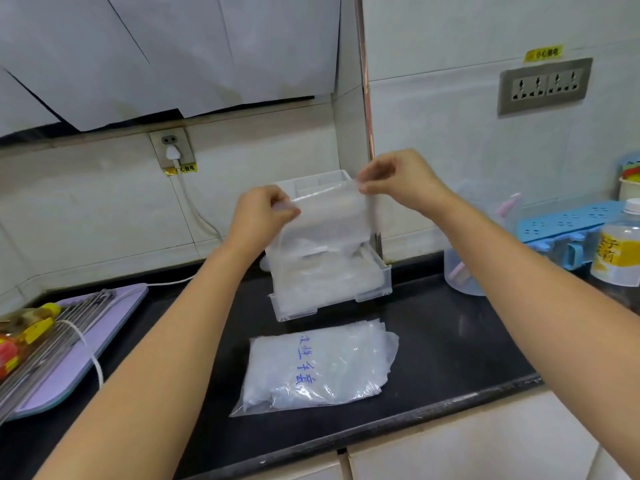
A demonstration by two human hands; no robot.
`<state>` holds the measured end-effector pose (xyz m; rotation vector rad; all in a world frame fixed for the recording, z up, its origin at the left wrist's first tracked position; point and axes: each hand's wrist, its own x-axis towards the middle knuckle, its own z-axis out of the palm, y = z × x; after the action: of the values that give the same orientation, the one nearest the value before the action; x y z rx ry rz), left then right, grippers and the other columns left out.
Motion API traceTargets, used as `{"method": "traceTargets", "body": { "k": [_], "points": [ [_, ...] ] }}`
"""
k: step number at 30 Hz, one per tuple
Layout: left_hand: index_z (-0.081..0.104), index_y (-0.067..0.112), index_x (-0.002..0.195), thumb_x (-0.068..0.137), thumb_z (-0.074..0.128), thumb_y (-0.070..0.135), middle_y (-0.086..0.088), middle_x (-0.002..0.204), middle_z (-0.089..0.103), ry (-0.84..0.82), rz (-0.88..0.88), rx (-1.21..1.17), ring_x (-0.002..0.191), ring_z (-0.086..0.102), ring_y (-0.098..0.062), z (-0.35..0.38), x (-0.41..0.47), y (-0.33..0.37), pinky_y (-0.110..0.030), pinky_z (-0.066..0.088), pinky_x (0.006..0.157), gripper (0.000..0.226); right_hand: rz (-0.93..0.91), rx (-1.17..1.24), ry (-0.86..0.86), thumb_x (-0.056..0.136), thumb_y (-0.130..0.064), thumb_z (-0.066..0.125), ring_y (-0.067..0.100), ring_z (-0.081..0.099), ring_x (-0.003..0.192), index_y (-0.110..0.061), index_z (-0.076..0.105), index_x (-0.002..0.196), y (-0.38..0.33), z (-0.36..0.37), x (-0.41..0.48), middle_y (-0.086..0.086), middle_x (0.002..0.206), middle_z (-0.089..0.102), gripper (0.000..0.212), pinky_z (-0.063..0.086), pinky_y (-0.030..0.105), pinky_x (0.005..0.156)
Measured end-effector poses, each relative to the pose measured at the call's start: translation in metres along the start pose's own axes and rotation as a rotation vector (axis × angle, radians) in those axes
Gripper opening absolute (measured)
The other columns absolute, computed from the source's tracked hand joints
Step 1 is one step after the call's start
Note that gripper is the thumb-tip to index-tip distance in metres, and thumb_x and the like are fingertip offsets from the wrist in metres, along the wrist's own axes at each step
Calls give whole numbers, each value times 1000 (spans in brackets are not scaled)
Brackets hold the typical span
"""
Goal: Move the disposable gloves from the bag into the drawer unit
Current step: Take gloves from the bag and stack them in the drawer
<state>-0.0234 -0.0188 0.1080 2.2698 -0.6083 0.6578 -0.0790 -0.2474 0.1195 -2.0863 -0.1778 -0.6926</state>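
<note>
Holding: thin clear glove, stretched between both hands in front of the white drawer unit and above its pulled-out bottom drawer.
Left hand: fingers curled, pinching the glove's upper left corner.
Right hand: fingers curled, pinching the upper right corner, a little higher than the left.
Glove look: filmy, see-through, faintly crinkled, hanging as a loose sheet with the unit showing dimly through it.
Drawer: clear plastic, drawn out toward the camera, lined with more of the same filmy plastic.
Bag: clear, blue handwriting on top, lying flat on the black tabletop just in front of the drawer, not touching it; bulging with white gloves toward its lower left end.
Left side: purple board carrying a metal rack bound by a white cord.
Right side: clear jug, blue rack and a yellow-labelled bottle, near the wall.
Wall: plugged-in socket behind the left arm.
In the way: glove and hands covering most of the unit's front.
</note>
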Motion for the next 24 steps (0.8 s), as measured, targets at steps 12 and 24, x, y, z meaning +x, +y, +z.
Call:
{"method": "traceTargets", "body": {
  "k": [12, 24],
  "points": [
    [65, 13, 87, 86, 69, 21, 3, 95, 64, -220, 63, 129, 89, 56, -12, 25, -40, -30, -21, 37, 70, 9, 6, -199, -135, 80, -6, 73, 8, 66, 84, -17, 73, 82, 54, 24, -38, -3, 90, 71, 11, 52, 23, 86],
    [66, 1, 81, 82, 64, 10, -4, 85, 62, -614, -2, 299, 73, 51, -14, 74, -14, -58, -24, 45, 68, 9, 149, -486, -217, 87, 4, 44, 11, 57, 75, -14, 75, 90, 46, 43, -16, -2, 91, 59, 36, 40, 9, 65]
  ]
}}
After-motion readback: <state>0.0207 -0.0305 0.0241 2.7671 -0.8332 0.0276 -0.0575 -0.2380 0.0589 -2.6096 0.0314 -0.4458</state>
